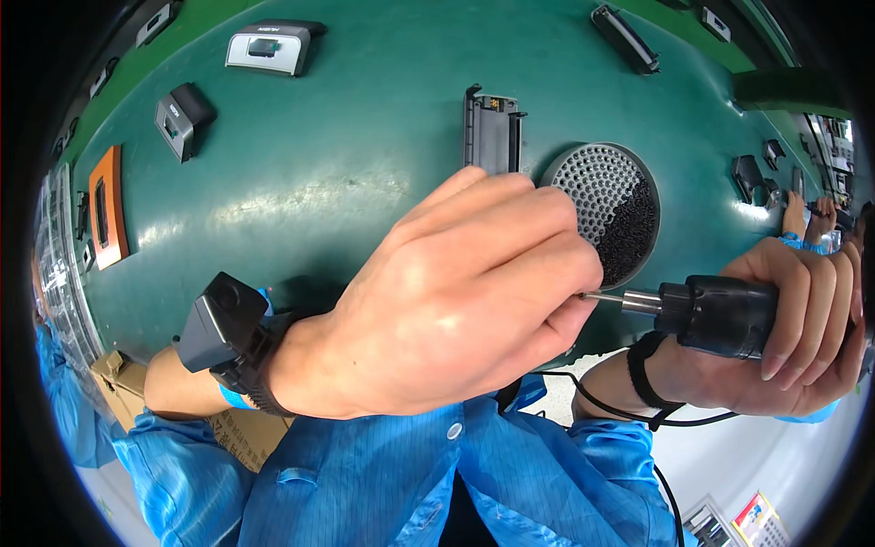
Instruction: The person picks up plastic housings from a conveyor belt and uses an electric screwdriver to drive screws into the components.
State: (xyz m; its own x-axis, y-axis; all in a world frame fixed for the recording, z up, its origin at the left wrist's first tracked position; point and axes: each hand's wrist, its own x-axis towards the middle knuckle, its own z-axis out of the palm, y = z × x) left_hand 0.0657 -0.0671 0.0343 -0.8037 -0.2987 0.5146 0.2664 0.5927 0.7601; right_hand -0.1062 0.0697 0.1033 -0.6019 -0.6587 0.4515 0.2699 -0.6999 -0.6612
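Observation:
My right hand (807, 333) grips a black corded electric screwdriver (725, 314), held level with its bit (606, 295) pointing left. The bit's tip meets the pinched thumb and fingers of my left hand (447, 301); what they hold, if anything, is hidden. Just beyond the left knuckles a long dark grey plastic housing (493, 137) lies on the green table (365, 118), its near end covered by the hand. Beside it sits a round dish (588, 169) with a perforated grey bottom. Many tiny black screws (633, 232) are heaped on the dish's right side.
Grey-and-white housings (269, 50) lie at the far left, near an orange frame (108, 208). Another dark housing (625, 39) rests at the far right. Co-worker's hands (807, 214) show at the right edge. A black cable (620, 415) hangs by my right wrist; a cardboard box (123, 387) stands lower left.

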